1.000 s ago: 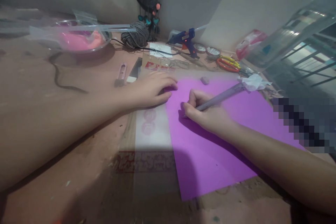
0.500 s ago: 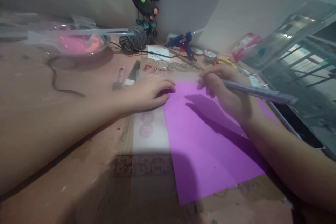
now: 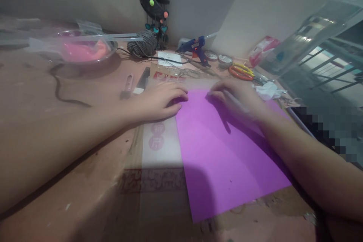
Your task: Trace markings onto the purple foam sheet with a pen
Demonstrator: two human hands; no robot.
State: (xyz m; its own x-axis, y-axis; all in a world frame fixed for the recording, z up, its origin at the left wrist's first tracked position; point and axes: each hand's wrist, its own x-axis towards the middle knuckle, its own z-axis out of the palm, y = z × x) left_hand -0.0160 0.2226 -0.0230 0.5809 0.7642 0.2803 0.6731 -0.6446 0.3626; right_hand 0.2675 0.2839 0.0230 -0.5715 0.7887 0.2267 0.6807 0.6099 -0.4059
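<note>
A purple sheet of paper (image 3: 227,166) lies on a white translucent sheet (image 3: 160,155) over a brown printed board. My left hand (image 3: 164,100) rests flat at the purple sheet's upper left corner, fingers outstretched and holding nothing. At the upper edge of the same sheet, my right hand (image 3: 238,98) is closed around a slim pale pen (image 3: 235,102). The pen is blurred and partly hidden by the hand; its tip end is near the sheet's top edge. The right hand's shadow falls across the purple paper.
At the back stand a blue glue gun (image 3: 195,47), grey yarn ball (image 3: 143,43) and bowl of pink material (image 3: 85,49). Orange-and-yellow-handled pliers (image 3: 241,72) and white crumpled tissue (image 3: 269,90) lie beyond my right hand. A pink cutter (image 3: 128,85) lies left.
My right hand has moved left and down to the paper's top edge, with the pen turned in its grip. My left hand stays in place. The view has shifted slightly.
</note>
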